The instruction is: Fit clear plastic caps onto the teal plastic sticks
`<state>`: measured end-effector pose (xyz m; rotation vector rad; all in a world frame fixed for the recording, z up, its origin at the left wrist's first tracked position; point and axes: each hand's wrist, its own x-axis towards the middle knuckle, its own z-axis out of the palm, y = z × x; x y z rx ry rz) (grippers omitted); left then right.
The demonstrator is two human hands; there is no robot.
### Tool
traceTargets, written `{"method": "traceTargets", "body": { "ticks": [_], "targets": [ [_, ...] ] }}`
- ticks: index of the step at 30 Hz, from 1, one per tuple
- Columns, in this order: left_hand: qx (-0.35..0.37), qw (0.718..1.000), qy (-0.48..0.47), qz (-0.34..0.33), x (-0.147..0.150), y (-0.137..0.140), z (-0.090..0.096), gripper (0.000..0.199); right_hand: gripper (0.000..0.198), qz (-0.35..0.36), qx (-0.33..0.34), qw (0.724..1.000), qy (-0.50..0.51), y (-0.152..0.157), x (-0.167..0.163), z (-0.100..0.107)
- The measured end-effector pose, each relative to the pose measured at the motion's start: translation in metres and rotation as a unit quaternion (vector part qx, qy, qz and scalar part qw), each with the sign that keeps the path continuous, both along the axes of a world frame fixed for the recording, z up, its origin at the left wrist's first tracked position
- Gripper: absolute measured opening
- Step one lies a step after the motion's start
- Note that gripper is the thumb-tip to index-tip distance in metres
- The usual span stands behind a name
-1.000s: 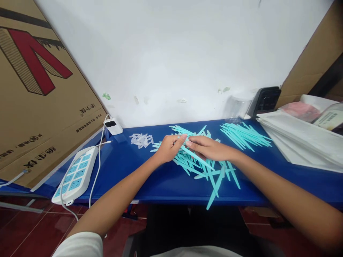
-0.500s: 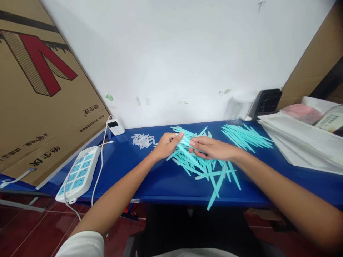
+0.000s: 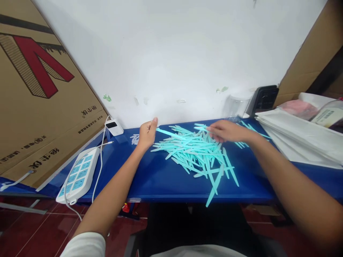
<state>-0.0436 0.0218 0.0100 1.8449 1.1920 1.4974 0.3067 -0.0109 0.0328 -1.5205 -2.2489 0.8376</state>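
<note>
My left hand (image 3: 147,134) is closed in a fist, thumb up, at the left side of a loose heap of turquoise eyebrow razors (image 3: 193,150). From its fingers a turquoise eyebrow razor (image 3: 170,134) sticks out to the right over the heap. Over the heap's far right side, my right hand (image 3: 223,131) pinches the end of a turquoise eyebrow razor (image 3: 200,126); whether it has more than one I cannot tell. Small translucent caps (image 3: 134,139) lie in a pile behind my left hand, which partly hides them.
More razors (image 3: 253,129) lie beyond my right forearm. On the left are a power strip (image 3: 77,176), a white cable and a small white device (image 3: 114,127). White bags (image 3: 300,137), a clear jar (image 3: 237,106) and a black device (image 3: 266,100) stand right; a cardboard box (image 3: 50,117) is left.
My hands were together over the heap and have moved apart. The left went left to beside the caps; the right went right and away from me, toward the heap's far side.
</note>
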Motion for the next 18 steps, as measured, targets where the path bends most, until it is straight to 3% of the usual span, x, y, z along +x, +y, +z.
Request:
{"method": "traceTargets", "body": {
  "ticks": [2,3,7,11,13,15,16,18],
  "targets": [
    [0.050,0.996,0.059,0.046,-0.002,0.002,-0.002,0.063,0.043,-0.131,0.068,0.972,-0.183,0.013,0.024,-0.003],
    [0.062,0.993,0.079,0.053,0.001,0.000,-0.005,0.062,0.040,-0.178,0.075,0.956,-0.220,0.018,0.035,-0.006],
    [0.080,0.989,0.118,0.027,0.023,-0.014,-0.014,0.059,0.033,-0.262,0.069,0.926,-0.263,0.026,0.062,-0.012],
    [0.098,0.987,0.129,0.009,0.040,-0.030,-0.014,0.056,0.043,-0.280,0.144,0.917,-0.244,0.019,0.049,-0.004],
    [0.106,0.986,0.131,0.001,0.044,-0.034,-0.012,0.055,0.047,-0.227,0.172,0.939,-0.194,0.011,0.027,0.002],
    [0.108,0.985,0.131,-0.010,0.046,-0.037,-0.012,0.054,0.051,-0.070,0.134,0.987,-0.057,-0.002,-0.003,0.004],
    [0.107,0.985,0.132,-0.017,0.046,-0.039,-0.012,0.054,0.052,0.018,0.091,0.995,0.026,-0.009,-0.019,0.003],
    [0.103,0.985,0.136,-0.028,0.048,-0.040,-0.013,0.053,0.050,0.106,0.054,0.987,0.112,-0.022,-0.049,-0.003]
  ]
}}
